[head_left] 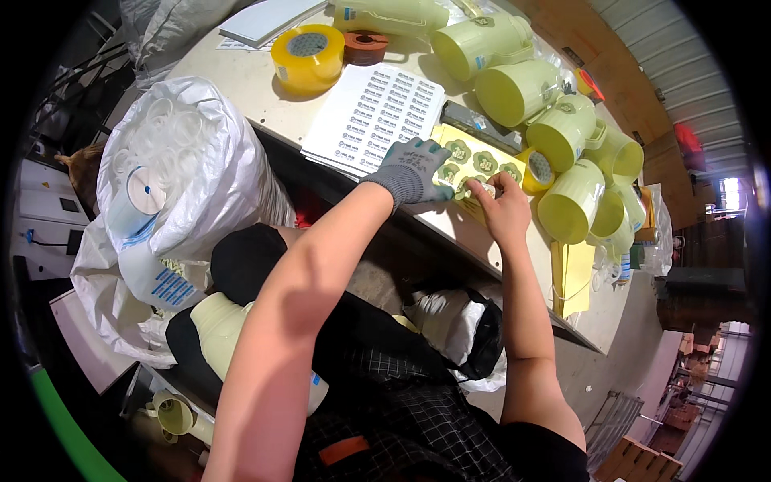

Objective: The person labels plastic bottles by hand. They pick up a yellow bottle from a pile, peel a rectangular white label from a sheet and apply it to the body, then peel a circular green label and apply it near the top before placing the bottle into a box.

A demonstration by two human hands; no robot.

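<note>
A yellow sheet of round green stickers (483, 163) lies at the table's near edge. My left hand (411, 170), in a grey glove with green fingertips, rests on the sheet's left side, its fingers spread and thumb apart. My bare right hand (507, 210) bends over the sheet's near right part, thumb and fingers pinching at a sticker there; the fingers partly hide it. Left of the gloved hand is a stack of white label sheets (377, 112) with rows of small dark labels. A pale green plastic jug body (221, 333) lies across my lap.
Several pale green jugs (514, 92) lie and stand along the table's far right. Tape rolls, one large and yellow (307, 60), sit at the back. Yellow paper (572, 277) hangs near the right edge. On the left, a white sack (245, 153) holds clear plastic parts.
</note>
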